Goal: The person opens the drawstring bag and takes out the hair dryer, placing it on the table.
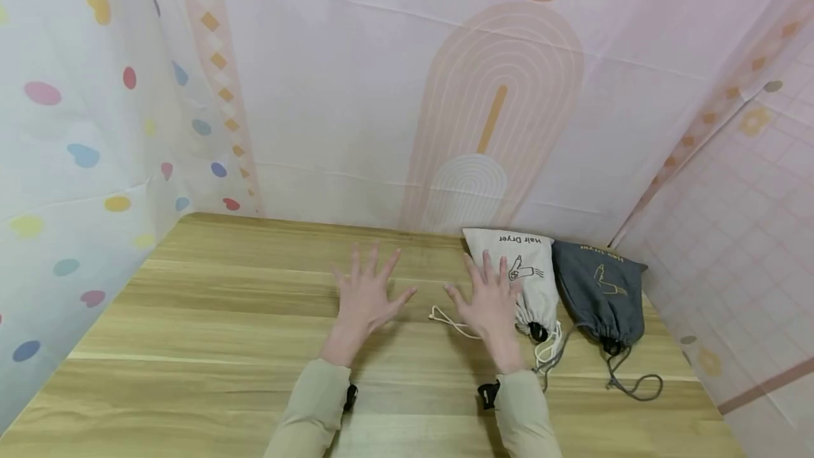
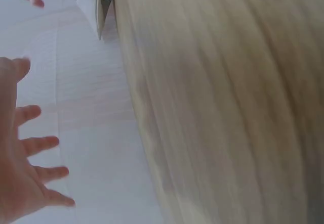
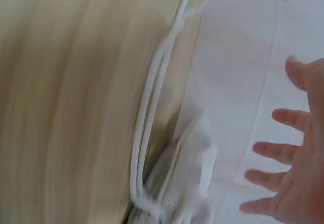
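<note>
My left hand hovers over the wooden table with its fingers spread and nothing in it. Level with it on the right, my right hand is spread the same way, overlapping the left edge of a light drawstring bag in the head view. That bag is printed "Hair Dryer" with a dryer drawing, and its white cord runs out to the left. Beside it lies a dark grey drawstring bag with gold print. Both bags have black cord stoppers toward me, and their contents are hidden.
The wooden table reaches back to a patterned curtain. More curtain hangs at the left, with coloured spots, and at the right, with a pink grid. A grey cord trails from the dark bag near the table's right edge.
</note>
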The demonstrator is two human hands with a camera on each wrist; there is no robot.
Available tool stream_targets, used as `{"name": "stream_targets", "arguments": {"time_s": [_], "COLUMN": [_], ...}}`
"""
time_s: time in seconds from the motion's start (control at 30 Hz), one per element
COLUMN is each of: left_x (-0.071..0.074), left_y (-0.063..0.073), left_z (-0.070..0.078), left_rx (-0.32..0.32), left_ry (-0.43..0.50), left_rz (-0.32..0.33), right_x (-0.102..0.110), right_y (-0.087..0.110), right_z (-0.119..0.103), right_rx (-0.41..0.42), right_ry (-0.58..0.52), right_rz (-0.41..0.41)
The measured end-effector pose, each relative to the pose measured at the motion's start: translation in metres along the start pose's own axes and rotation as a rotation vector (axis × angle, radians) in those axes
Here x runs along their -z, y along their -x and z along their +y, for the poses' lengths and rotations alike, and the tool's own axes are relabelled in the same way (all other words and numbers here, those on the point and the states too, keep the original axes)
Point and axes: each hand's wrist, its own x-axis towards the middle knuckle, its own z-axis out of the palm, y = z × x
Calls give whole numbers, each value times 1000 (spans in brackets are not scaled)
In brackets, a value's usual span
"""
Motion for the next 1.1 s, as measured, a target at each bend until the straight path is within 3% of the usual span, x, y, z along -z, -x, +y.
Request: {"name": "stream_targets", "arguments": {"time_s": [0.13,0.23,0.3,0.4,0.5,0.6,0.8,0.97,1.1], "left_x": [-1,-2,-4,-8,-12,-17,-23,-26,-27], "left_y": [-2,-2,-1,1,2,4,4,4,4], "left_z": [7,14,20,29,39,50,66,70,71], "left_rx": [-105,-179,-208,-244,-286,-320,-345,-341,-339], "left_ry": [22,39,38,29,16,-1,-15,4,5], "left_rz": [100,145,141,124,109,94,41,25,22], "right_x": [11,20,26,32,35,35,36,33,28], "right_y": [-1,0,2,4,5,5,4,3,6], "right_z": [32,62,79,98,110,116,117,108,97], "right_rx": [-25,-112,-195,-313,-356,-317,-237,-200,-159], "right_ry": [-59,-68,-72,-134,-190,-232,-255,-251,-228], "right_rz": [112,157,113,-41,-186,-240,-267,-287,-248]}}
